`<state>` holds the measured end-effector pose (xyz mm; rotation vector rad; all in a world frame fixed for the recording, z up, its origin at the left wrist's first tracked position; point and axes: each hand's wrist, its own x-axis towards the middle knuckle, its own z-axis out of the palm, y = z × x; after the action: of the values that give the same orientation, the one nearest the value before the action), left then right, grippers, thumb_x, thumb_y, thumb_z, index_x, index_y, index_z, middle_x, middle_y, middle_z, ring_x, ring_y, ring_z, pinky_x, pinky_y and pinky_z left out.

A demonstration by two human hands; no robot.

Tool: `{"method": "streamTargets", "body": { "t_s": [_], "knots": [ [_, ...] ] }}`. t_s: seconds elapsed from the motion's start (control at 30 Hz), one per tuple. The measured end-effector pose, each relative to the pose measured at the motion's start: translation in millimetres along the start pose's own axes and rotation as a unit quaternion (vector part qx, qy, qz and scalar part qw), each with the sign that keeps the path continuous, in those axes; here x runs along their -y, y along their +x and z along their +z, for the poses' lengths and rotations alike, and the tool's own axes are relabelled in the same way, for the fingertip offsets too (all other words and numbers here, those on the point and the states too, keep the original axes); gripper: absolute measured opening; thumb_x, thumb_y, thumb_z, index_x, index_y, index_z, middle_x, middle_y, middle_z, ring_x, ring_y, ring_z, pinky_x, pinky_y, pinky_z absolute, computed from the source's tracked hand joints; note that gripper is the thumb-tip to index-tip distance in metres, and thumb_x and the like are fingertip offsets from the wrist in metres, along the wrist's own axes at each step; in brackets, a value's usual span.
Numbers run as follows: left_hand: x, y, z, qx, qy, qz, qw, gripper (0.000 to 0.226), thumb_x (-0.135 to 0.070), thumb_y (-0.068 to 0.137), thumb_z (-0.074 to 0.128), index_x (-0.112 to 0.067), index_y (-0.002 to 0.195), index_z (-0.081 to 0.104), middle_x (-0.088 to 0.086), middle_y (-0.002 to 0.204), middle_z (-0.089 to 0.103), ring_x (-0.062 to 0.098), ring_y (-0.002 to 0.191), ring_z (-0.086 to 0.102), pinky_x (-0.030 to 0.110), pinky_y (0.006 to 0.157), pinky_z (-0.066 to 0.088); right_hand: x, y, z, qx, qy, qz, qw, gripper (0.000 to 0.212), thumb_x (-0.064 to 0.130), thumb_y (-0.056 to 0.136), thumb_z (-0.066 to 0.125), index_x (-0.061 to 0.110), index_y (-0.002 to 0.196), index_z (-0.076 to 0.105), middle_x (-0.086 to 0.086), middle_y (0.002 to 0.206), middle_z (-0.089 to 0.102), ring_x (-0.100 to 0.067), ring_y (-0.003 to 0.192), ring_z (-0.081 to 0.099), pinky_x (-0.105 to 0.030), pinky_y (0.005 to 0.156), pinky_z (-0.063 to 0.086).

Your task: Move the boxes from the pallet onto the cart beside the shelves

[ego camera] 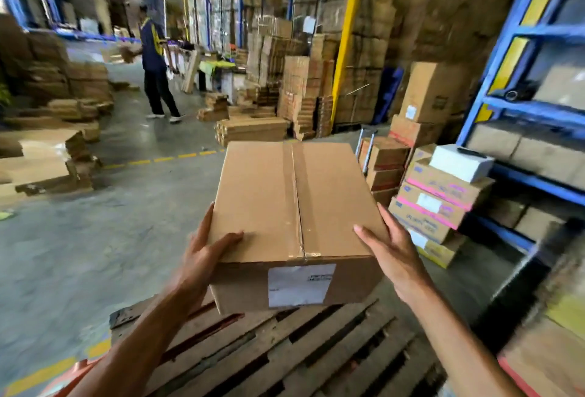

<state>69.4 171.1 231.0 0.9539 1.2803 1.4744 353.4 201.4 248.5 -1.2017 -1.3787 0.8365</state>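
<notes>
Bare forearms reach in from the bottom edge over a wooden pallet (285, 352), whose slats fill the lower middle. Both hands clasp one sealed box (294, 206), held above the pallet's far end: the left hand (202, 257) grips its near left corner, thumb on top and fingers down the side; the right hand (392, 254) presses flat against the right side, fingers straight. Tape runs down the box's top seam and a white label (300, 284) sits on its near face, print too blurred to read. What the box contains cannot be seen.

To the right, a stack of cartons (433, 206) with pink stripes stands on the floor against blue shelves (531, 105), topped by a small white carton (460, 162). Beyond it a cart (367, 149) is mostly hidden by the cartons loaded on it.

Grey concrete floor (95, 238) carries a dashed yellow line. Flattened cardboard (44, 162) lies piled at left. A person (155, 64) stands far off, blurred. Tall carton stacks fill the background, smeared by motion.
</notes>
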Motion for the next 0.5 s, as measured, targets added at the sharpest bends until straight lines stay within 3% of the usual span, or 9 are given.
{"method": "streamTargets", "body": {
  "t_s": [0.07, 0.17, 0.23, 0.33, 0.5],
  "knots": [
    [-13.1, -37.3, 20.9, 0.03, -0.022, 0.044, 0.998, 0.087, -0.025, 0.073, 0.078, -0.049, 0.142, 0.032, -0.001, 0.134, 0.049, 0.01, 0.098, 0.058, 0.026, 0.078, 0.051, 30.2, -42.5, -36.2, -0.032, -0.008, -0.039, 0.999, 0.052, 0.016, 0.083, 0.07, 0.036, 0.126, 0.05, 0.023, 0.111, 0.064, 0.013, 0.094, 0.062, -0.01, 0.085, 0.049],
    [-32.0, -89.7, 50.3, 0.091, -0.04, 0.117, 0.988, 0.091, -0.024, 0.067, 0.079, -0.05, 0.139, 0.031, -0.007, 0.133, 0.052, -0.001, 0.097, 0.059, 0.01, 0.066, 0.052, 70.5, -99.1, -85.8, -0.08, -0.036, -0.089, 0.992, 0.066, 0.023, 0.081, 0.073, 0.029, 0.14, 0.043, 0.013, 0.125, 0.062, 0.0, 0.111, 0.06, -0.029, 0.1, 0.048],
    [-50.2, -125.5, 68.3, 0.14, -0.056, 0.167, 0.974, 0.101, -0.036, 0.055, 0.081, -0.047, 0.142, 0.032, -0.012, 0.135, 0.053, 0.002, 0.105, 0.063, 0.011, 0.072, 0.053, 98.6, -137.1, -120.4, -0.109, -0.042, -0.132, 0.984, 0.071, 0.025, 0.081, 0.073, 0.03, 0.143, 0.039, 0.012, 0.131, 0.059, -0.003, 0.118, 0.057, -0.032, 0.104, 0.045],
    [-80.4, -178.5, 94.9, 0.205, -0.095, 0.219, 0.949, 0.108, -0.044, 0.043, 0.089, -0.053, 0.138, 0.037, -0.009, 0.143, 0.048, 0.021, 0.117, 0.061, 0.023, 0.078, 0.057, 143.9, -196.2, -169.7, -0.158, -0.054, -0.191, 0.967, 0.072, 0.024, 0.081, 0.072, 0.031, 0.144, 0.037, 0.015, 0.132, 0.057, -0.001, 0.12, 0.055, -0.026, 0.103, 0.043],
    [-118.7, -289.6, 146.4, 0.257, -0.165, 0.298, 0.904, 0.103, -0.033, 0.049, 0.087, -0.049, 0.14, 0.04, -0.007, 0.143, 0.052, 0.024, 0.107, 0.067, 0.026, 0.075, 0.058, 211.9, -309.9, -251.2, -0.219, -0.069, -0.287, 0.93, 0.077, 0.016, 0.078, 0.067, 0.015, 0.147, 0.031, 0.011, 0.135, 0.054, 0.004, 0.119, 0.054, -0.012, 0.093, 0.041]
  ]
}}
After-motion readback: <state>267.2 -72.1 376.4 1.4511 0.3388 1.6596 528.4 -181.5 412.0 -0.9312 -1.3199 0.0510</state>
